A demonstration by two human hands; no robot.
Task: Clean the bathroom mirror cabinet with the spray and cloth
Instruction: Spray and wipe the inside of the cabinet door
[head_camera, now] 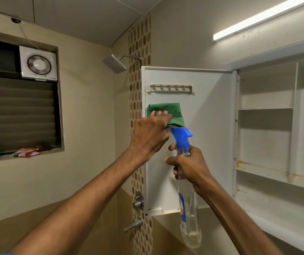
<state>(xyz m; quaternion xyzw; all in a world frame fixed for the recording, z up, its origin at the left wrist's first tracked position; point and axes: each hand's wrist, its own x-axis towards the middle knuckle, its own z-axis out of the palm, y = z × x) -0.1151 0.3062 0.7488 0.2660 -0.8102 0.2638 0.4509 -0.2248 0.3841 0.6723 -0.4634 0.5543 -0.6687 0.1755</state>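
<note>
The white cabinet door (208, 126) stands swung open to the left, its inner face toward me. My left hand (149, 134) presses a folded green cloth (166, 110) flat against the upper left of that inner face, below a small slotted holder (170, 88). My right hand (188, 165) grips the neck of a clear spray bottle (189, 208) with a blue trigger head (181, 136), held upright just below the cloth. The nozzle points left toward the door. The open cabinet (269, 138) with bare white shelves lies to the right.
A shower head (114, 63) juts out above the door's left corner, with taps (138, 201) on the mosaic tile strip below. A louvred window with an exhaust fan (38, 63) sits at left, small items on its sill (24, 152). A tube light (265, 17) glows above.
</note>
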